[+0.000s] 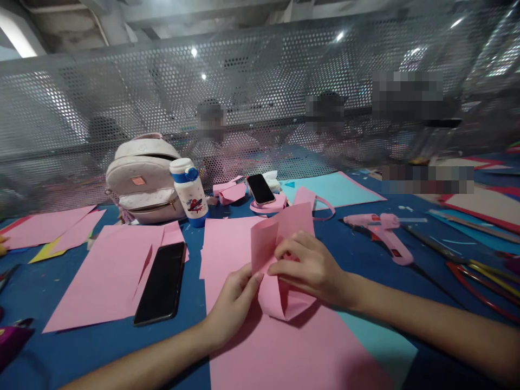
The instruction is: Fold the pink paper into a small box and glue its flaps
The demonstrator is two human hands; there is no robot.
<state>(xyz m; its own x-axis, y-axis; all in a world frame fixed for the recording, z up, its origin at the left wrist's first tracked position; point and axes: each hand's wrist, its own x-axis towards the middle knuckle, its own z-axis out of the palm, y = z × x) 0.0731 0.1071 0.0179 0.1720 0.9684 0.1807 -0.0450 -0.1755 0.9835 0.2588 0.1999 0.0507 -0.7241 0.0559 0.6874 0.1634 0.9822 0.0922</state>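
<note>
— Item in hand?

— A folded pink paper piece [280, 260], curled into a loop at its lower end and standing partly upright, its upper flap rising toward the far side. It sits at the centre of the near tabletop [101, 341], on top of a large pink sheet [284, 352].

— State of the hands?

— The right hand [311, 268] lies over the piece from the right, fingers [290, 252] curled and pinched on the fold near its middle. The left hand [233, 303] comes in from the lower left, fingers closed on the left edge of the same piece, thumb tip touching the paper. Both hands hold it; the two hands are just beside each other.

— Immediate surroundings?

— Under the large pink sheet, at its right edge, a light blue sheet [382, 341] shows. To the left, a black phone [161, 284] lies face up on another spread of pink sheets [109, 271], well clear of the hands.

— Further out?

— At the far left stands a pale backpack [142, 179], with a white bottle with a blue cap band [189, 190] just beside it on the right. Behind the held piece, a second phone [260, 189] rests tilted on a pink ring of paper. To the right lies a pink glue gun [384, 230] on the blue surface, and beyond it a turquoise sheet [333, 187]. Long thin strips and red-handled tools lie at the far right edge; I cannot tell exactly what they are. A perforated metal screen [260, 97] closes off the back of the tabletop.
</note>
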